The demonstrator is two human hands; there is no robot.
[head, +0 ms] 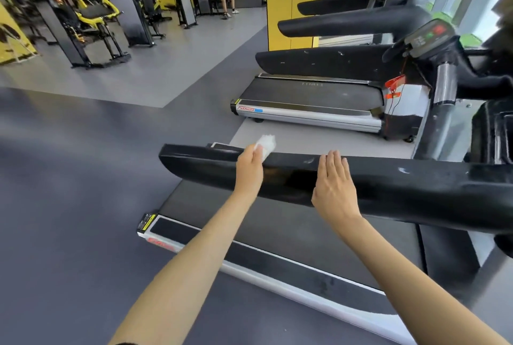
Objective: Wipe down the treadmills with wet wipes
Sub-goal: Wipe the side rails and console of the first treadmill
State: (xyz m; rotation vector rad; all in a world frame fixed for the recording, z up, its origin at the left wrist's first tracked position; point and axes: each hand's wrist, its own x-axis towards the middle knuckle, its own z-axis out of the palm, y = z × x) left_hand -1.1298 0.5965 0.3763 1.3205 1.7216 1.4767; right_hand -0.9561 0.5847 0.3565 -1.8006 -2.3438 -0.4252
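A crumpled white wet wipe (266,144) is sitting at the far upper edge of the near treadmill's black handrail (416,186), toward the rail's free end, and it is sticking up just past the fingertips of the left hand (249,166). The left grip is clamping on the wipe, with fingers and thumb pinching its lower part while the hand is lying over the top of the rail. The right hand (334,186) is resting further along the same rail, toward the console end and apart from the wipe. Its grip is holding nothing, with fingers lying straight and close together, flat against the rail. Below both forearms the treadmill's dark belt (277,228) is lying between pale side rails. A second treadmill (308,97) is standing beyond it on the grey floor (83,164).
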